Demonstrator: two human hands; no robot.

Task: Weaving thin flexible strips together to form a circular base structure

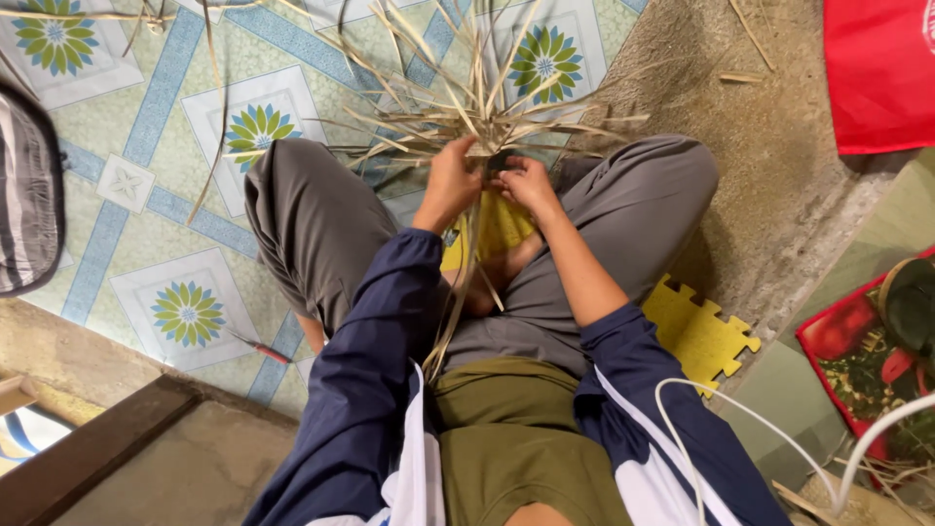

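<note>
Nearest the camera, two thin white cords [740, 419] are looping across the lap, over a navy-and-white jacket sleeve [370, 390] and an olive-green shirt [506, 438]. The person is sitting cross-legged in grey trousers [321, 219], partly on a yellow foam puzzle mat [696, 331], and the folded knees are making a cradle, probably so the work stays steady between them.

Just beyond the lap, both forearms are converging on one spot. The left hand [450, 180] is curling closed around the gathered centre of a bundle of pale, dry, flat fibre strips [467, 117], clamping it from the side. The right hand [526, 183] is sitting just beside it, fingers bent and pinching at the same knot of strips — apparently keeping the crossing from slipping apart. The bundle is being held above the crossed shins: its upper ends are fanning outward like spokes, while a few long tails are trailing down between the legs toward the shirt.

Further out, a small red-handled tool [265, 349] is lying by the left knee on the patterned tile floor with green and yellow flower motifs [185, 312]. To the right, the bare concrete floor [779, 166] is carrying stray strips, and a red cloth [877, 68] is lying at the far corner. At the left edge, a grey striped bag [27, 195] is resting on the tiles.
</note>
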